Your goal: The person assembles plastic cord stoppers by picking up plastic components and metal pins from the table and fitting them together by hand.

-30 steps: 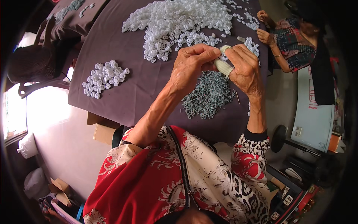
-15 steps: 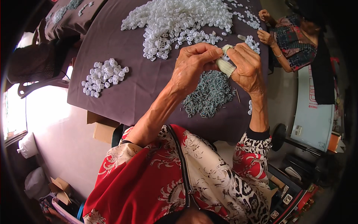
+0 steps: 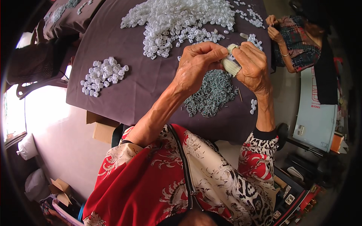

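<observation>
My right hand (image 3: 253,67) is closed on a small white plastic piece (image 3: 231,57), of which only a bit shows between the fingers. Pale knitted covers (image 3: 231,67) sit on its thumb and a finger. My left hand (image 3: 197,67) is pinched against the same piece; whatever lies between its fingertips is hidden. Beneath the hands spreads a heap of small grey-green screws (image 3: 211,94). A thin stick (image 3: 240,94) lies to its right. Beyond is a big mound of white plastic pieces (image 3: 177,19) with two holes each. A smaller group of white pieces (image 3: 104,75) lies at the left.
A dark cloth covers the table (image 3: 139,86). Several white pieces (image 3: 253,106) rest near its right edge. At the far right sits another person (image 3: 299,41), hands over the table edge. An open cardboard box (image 3: 62,190) stands on the floor at the lower left.
Both my hands have shifted slightly right, still together around the white piece. The other person's hands have come closer together. The whole view has moved a little.
</observation>
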Demonstrator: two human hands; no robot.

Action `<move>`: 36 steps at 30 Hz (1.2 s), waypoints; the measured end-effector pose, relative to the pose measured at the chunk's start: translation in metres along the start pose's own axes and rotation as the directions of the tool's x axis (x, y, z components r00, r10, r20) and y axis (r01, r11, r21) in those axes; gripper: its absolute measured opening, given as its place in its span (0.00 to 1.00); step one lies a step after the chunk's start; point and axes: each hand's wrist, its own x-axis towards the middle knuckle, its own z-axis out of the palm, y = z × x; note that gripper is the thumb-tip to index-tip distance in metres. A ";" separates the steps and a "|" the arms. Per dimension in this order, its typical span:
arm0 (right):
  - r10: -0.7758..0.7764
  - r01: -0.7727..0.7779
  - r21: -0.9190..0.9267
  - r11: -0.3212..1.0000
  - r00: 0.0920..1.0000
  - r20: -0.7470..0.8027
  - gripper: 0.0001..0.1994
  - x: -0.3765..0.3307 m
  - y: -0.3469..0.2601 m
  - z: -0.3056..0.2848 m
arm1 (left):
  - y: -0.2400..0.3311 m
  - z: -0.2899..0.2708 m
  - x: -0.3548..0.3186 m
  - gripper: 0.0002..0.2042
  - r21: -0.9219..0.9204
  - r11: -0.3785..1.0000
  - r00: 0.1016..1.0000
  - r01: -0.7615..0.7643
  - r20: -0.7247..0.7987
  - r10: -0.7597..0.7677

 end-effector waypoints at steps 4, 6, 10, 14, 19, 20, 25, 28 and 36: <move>-0.008 0.008 -0.004 1.000 1.000 -0.016 0.13 -0.002 0.004 -0.003 | 0.001 0.002 -0.003 0.08 -0.019 0.999 0.998 -0.030 0.050 0.031; -0.002 0.000 -0.044 0.999 0.999 -0.050 0.15 -0.003 0.003 -0.005 | 0.003 0.005 -0.005 0.09 -0.026 0.999 0.998 -0.026 0.062 0.028; 0.038 -0.038 -0.010 0.999 0.998 -0.060 0.15 -0.002 -0.001 -0.007 | 0.004 0.005 -0.008 0.09 -0.018 0.998 0.995 -0.064 0.071 0.065; 0.061 -0.063 -0.025 0.998 0.996 -0.060 0.15 -0.002 -0.004 -0.008 | 0.003 0.004 -0.007 0.08 -0.014 0.997 0.994 -0.073 0.079 0.074; 0.060 -0.063 -0.038 0.997 0.995 -0.085 0.15 -0.005 -0.005 -0.010 | 0.003 0.007 -0.010 0.08 0.033 0.993 0.991 -0.111 0.080 0.108; 0.074 -0.078 -0.040 0.996 0.992 -0.103 0.15 -0.005 -0.007 -0.010 | 0.004 0.008 -0.011 0.08 0.059 0.991 0.990 -0.122 0.084 0.117; 0.064 -0.069 -0.032 0.997 0.991 -0.114 0.14 -0.003 -0.006 -0.008 | 0.005 0.012 -0.011 0.08 0.133 0.979 0.988 -0.153 0.051 0.147; 0.050 -0.051 -0.026 0.998 0.998 -0.040 0.14 0.000 -0.005 -0.009 | 0.006 0.012 -0.011 0.08 0.120 0.984 0.991 -0.131 -0.018 0.134; 0.034 -0.026 -0.173 0.985 0.999 0.043 0.12 0.009 -0.009 -0.009 | 0.006 0.010 -0.009 0.08 0.046 0.997 0.995 -0.067 -0.066 0.070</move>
